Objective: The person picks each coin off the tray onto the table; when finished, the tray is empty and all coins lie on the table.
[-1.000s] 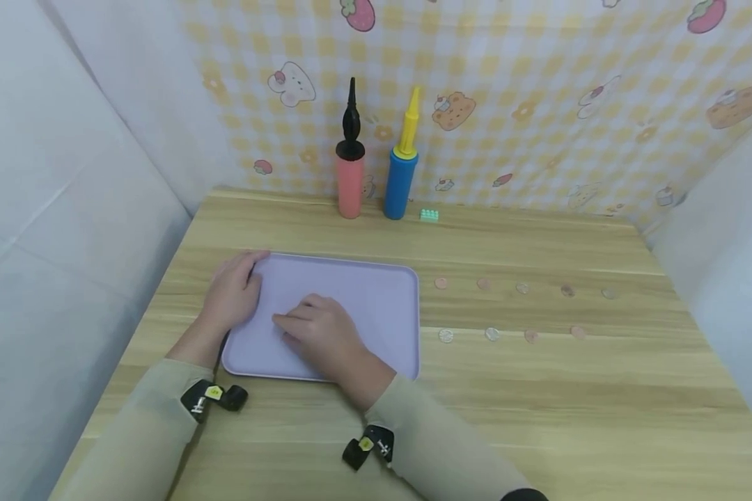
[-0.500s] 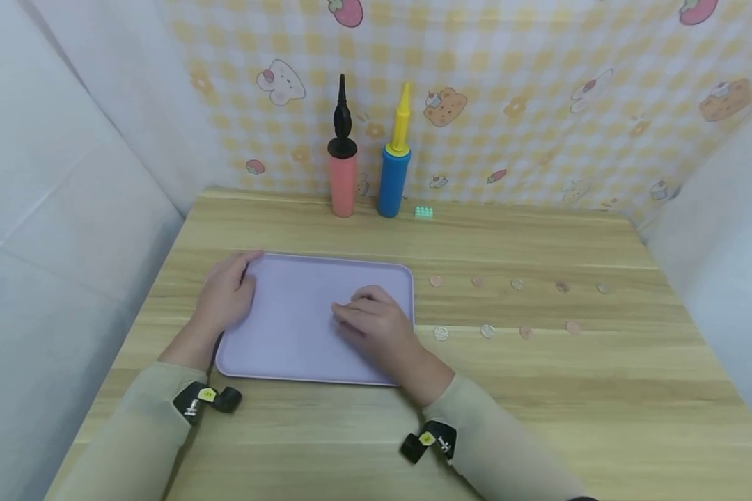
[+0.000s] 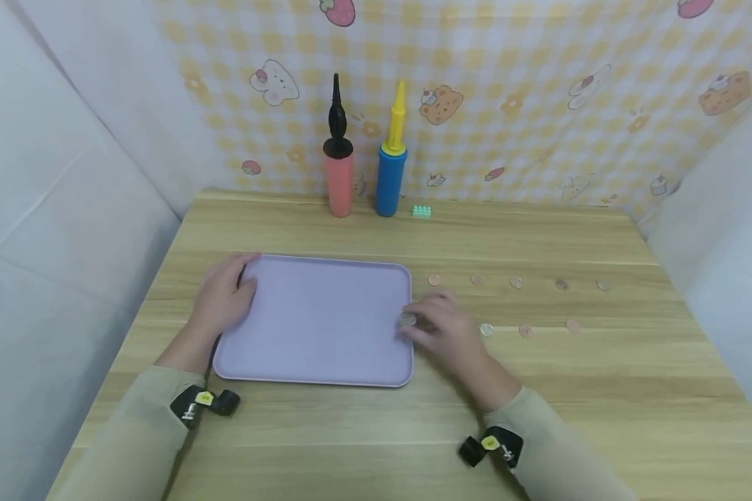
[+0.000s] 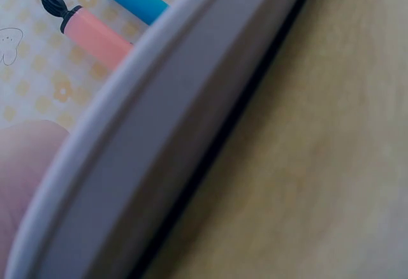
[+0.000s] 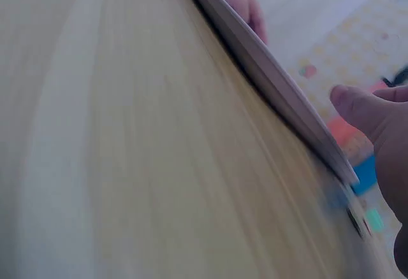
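Observation:
A lavender tray (image 3: 326, 327) lies flat on the wooden table. At its left side my left hand (image 3: 222, 296) grips the rim, thumb on the inner side and fingers along the far left corner. By the tray's right edge my right hand (image 3: 454, 330), slightly blurred, pinches a silver coin (image 3: 407, 318) between thumb and fingers, over the rim. The right wrist view shows the right thumb (image 5: 357, 107) but not the coin. In the left wrist view, the tray's outer wall (image 4: 146, 120) hides most of the left hand.
Several coins lie right of the tray in two rows, among them a silver coin (image 3: 487, 330) and a copper coin (image 3: 573, 325). Behind stand a pink balloon pump (image 3: 340, 184), a blue balloon pump (image 3: 389, 181) and a small green toy brick (image 3: 422, 211).
My right hand has moved rightward across the tray to its right edge, and a silver coin from the near row now sits between its fingertips. The left hand keeps its hold.

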The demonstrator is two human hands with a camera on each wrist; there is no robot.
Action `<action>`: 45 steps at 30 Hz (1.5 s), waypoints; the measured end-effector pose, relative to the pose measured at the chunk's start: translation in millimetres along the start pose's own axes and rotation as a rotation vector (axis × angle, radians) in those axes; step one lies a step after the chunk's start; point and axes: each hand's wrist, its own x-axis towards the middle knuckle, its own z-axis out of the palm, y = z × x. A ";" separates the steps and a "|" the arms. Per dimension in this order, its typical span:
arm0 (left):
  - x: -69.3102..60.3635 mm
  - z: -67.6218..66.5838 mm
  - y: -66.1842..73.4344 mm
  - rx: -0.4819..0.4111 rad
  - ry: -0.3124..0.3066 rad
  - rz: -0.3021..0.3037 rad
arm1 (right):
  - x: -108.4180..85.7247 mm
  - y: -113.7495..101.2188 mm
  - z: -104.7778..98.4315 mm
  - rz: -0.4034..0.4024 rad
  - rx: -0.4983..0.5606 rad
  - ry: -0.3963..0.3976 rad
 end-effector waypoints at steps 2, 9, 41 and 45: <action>0.1 -0.4 -1.4 0.002 -0.002 0.004 | -9.2 11.8 -11.4 0.040 -0.016 0.021; -1.3 -2.9 -3.1 0.002 0.001 0.006 | -40.7 48.3 -54.8 0.166 -0.143 0.102; -4.4 4.8 6.6 0.003 0.088 0.032 | -150.9 119.2 -203.9 1.184 -0.332 0.067; -3.7 5.2 6.2 0.003 0.094 0.025 | -151.6 120.7 -205.0 1.179 -0.321 0.043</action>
